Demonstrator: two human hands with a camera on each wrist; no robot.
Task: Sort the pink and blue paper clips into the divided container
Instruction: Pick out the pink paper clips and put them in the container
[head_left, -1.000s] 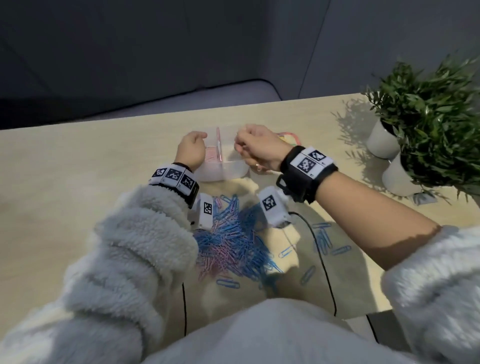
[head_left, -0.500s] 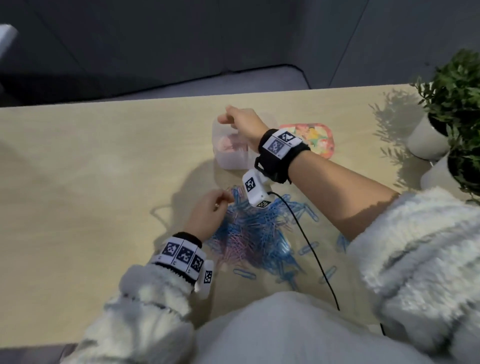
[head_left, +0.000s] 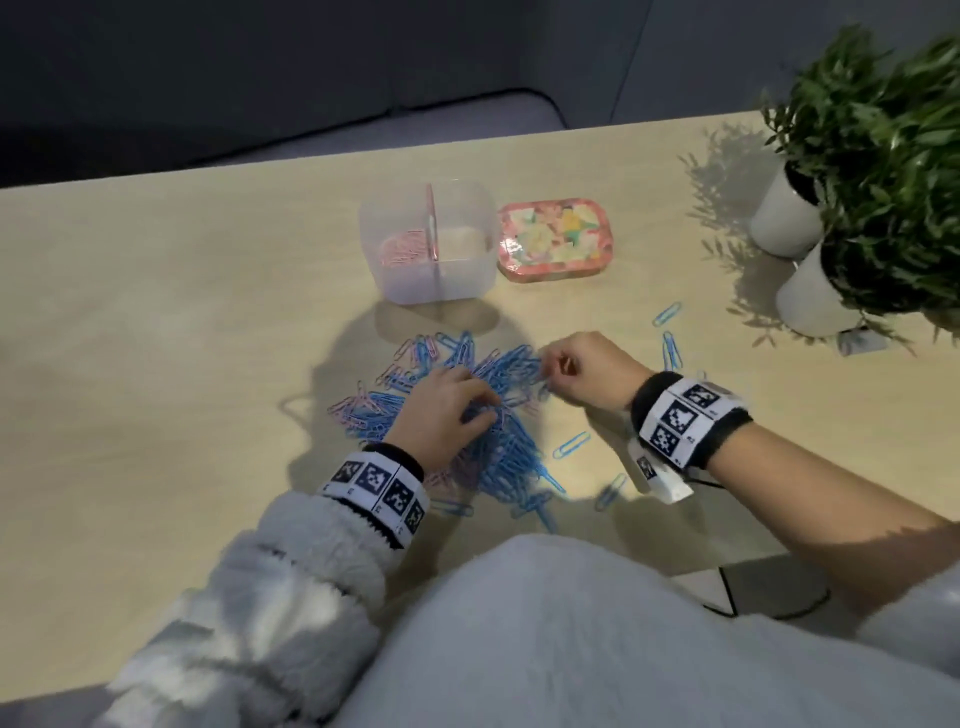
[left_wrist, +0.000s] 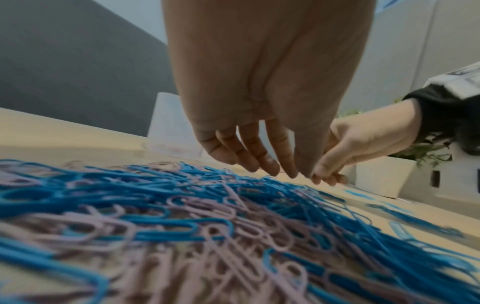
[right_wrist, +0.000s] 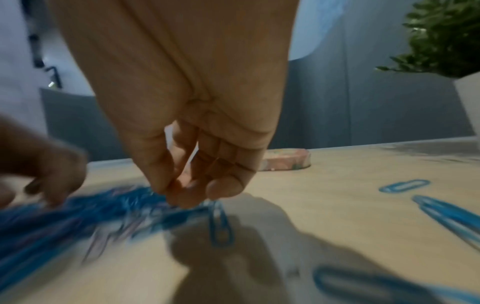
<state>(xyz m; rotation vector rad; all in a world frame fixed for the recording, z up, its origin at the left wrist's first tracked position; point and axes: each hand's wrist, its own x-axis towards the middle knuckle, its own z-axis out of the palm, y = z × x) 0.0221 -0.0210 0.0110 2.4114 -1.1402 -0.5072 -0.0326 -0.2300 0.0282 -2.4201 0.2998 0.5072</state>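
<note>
A heap of blue and pink paper clips (head_left: 498, 431) lies on the wooden table in front of me. Behind it stands the clear divided container (head_left: 470, 270); pink clips (head_left: 402, 249) lie in its left compartment, left of the pink divider (head_left: 430, 223). What the right compartment holds I cannot make out. My left hand (head_left: 480, 405) rests on the heap's middle, its fingers (left_wrist: 270, 162) hanging fairly straight onto the clips. My right hand (head_left: 558, 364) is at the heap's right edge, thumb and curled fingers (right_wrist: 182, 191) pinching blue clips (right_wrist: 145, 199).
A flowered lid (head_left: 556, 239) lies right of the container. Two white pots with green plants (head_left: 810, 291) stand at the right rear. Loose blue clips (head_left: 670, 348) are scattered right of and in front of the heap. A black cable (head_left: 727, 597) runs off the front edge.
My right hand has come back from the container to the heap's right edge. My left hand has moved from the heap's left rim onto its middle.
</note>
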